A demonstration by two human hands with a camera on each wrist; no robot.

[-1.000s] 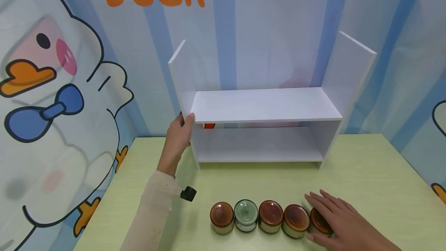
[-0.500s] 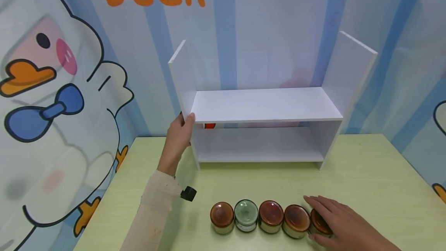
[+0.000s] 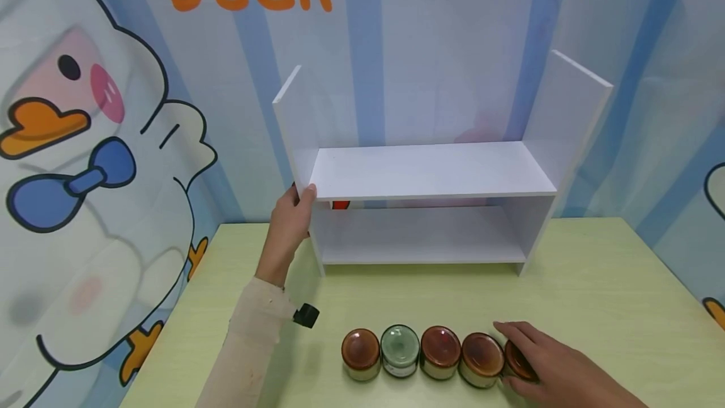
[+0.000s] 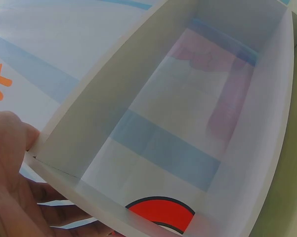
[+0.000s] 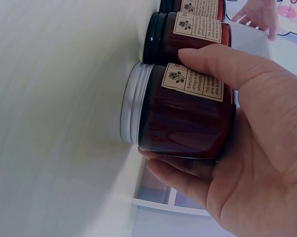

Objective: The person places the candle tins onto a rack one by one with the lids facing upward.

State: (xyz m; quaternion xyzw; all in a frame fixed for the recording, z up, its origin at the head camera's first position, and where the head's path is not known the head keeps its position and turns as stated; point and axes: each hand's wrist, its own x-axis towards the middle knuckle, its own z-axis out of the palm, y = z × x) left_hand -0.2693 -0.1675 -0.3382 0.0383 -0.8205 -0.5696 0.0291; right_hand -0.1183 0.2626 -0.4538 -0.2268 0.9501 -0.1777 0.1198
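Note:
At the right end of a row of small lidded glass jars, my right hand [image 3: 566, 367] grips a brown jar [image 5: 185, 121], thumb on one side and fingers curled round the other. In the right wrist view this jar has a cream rose label and rests lid-down, its silver lid [image 5: 134, 103] against the table. My left hand [image 3: 290, 219] holds the left side panel [image 3: 297, 131] of a white two-tier shelf [image 3: 430, 170], thumb at the front edge. The fingers lie behind the panel, partly hidden in the head view.
Beside the gripped jar stand more brown jars [image 3: 481, 357] and one green jar [image 3: 400, 346]. The pale green table [image 3: 612, 294] carries everything. Behind the shelf hangs a striped blue backdrop [image 3: 430, 49] with a duck print.
My right hand's fingers have drawn together and closed further round the end jar. My left hand and the shelf stay where they were.

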